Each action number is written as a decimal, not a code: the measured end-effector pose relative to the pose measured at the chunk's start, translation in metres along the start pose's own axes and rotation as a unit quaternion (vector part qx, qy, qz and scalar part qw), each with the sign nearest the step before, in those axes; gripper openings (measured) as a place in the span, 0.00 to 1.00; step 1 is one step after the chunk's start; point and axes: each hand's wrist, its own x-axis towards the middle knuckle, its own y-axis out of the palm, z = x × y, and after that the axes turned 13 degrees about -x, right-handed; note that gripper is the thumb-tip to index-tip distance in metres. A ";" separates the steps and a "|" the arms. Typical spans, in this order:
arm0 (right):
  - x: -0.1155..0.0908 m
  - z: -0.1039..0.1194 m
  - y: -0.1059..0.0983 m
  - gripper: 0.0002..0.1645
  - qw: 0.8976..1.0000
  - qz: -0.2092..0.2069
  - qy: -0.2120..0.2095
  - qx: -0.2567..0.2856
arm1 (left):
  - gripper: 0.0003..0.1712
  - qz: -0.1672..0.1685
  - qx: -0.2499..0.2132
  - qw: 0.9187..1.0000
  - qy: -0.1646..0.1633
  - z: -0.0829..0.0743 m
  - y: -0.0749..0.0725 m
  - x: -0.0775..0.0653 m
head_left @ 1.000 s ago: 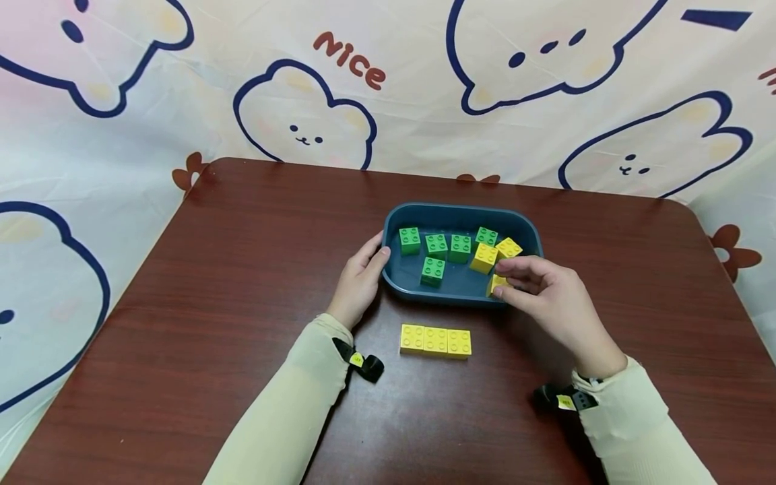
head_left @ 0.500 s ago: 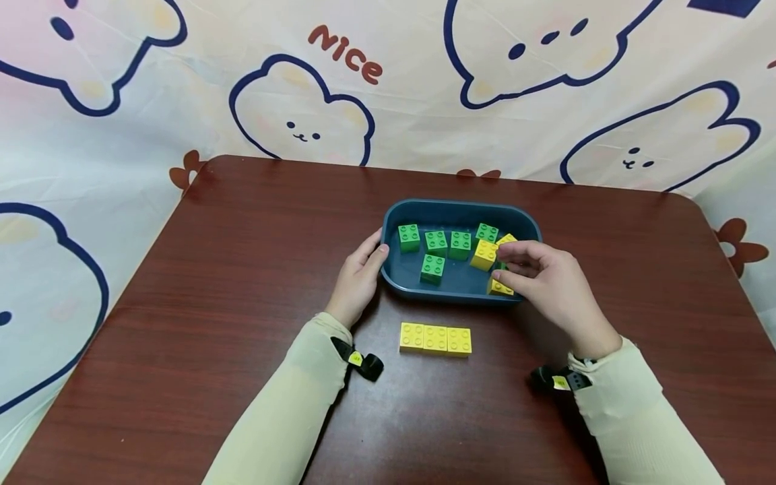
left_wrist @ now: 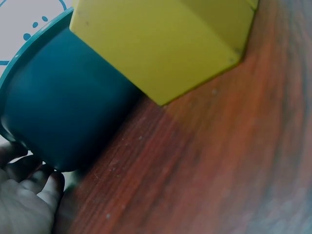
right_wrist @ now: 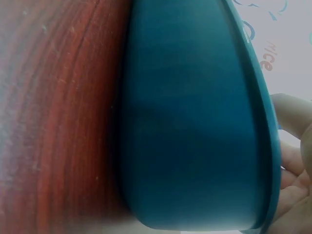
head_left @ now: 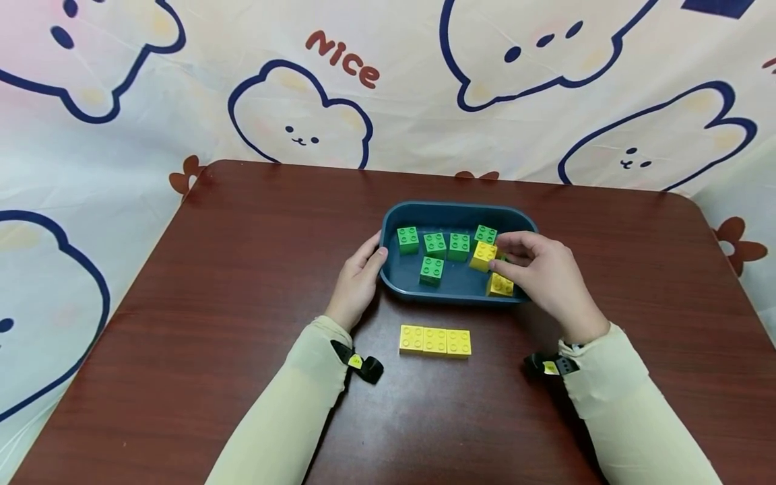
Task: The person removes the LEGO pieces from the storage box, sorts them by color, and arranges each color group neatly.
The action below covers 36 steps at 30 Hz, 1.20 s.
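Observation:
A dark blue plastic tray [head_left: 448, 296] holds green toy bricks [head_left: 432, 269] and yellow ones. My left hand [head_left: 356, 286] grips the tray's left end, thumb at the rim; the left wrist view shows its fingers against the outer wall. Over the right end reaches my right hand [head_left: 548, 276], thumb and forefinger apart at the right side of a yellow brick [head_left: 483, 256]. Another yellow brick [head_left: 500, 285] lies just below that thumb. The right fingers hide part of the tray's right end. In the right wrist view, the hand shows beyond the tray's rim.
Three yellow bricks [head_left: 435, 341] stand in a straight row on the brown wooden table [head_left: 242, 269], in front of the tray. They loom large in the left wrist view. A cartoon-printed cloth [head_left: 412, 135] hangs behind the table.
My right hand has shifted up and left inside the tray, from the lower yellow brick to the one above, uncovering the lower one. The left hand and tray have stayed put.

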 end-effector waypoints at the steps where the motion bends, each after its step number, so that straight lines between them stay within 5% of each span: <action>1: 0.001 0.000 0.000 0.23 1.000 0.003 0.000 -0.002 | 0.26 0.000 0.000 1.000 -0.002 0.000 0.000 0.000; 26: 0.016 0.004 0.005 0.25 0.998 0.041 0.012 -0.050 | 0.26 0.002 -0.008 1.000 -0.004 0.000 0.002 0.001; 36: 0.017 0.005 0.010 0.23 0.997 0.024 -0.016 -0.074 | 0.26 0.003 -0.007 1.000 0.014 0.001 0.000 -0.001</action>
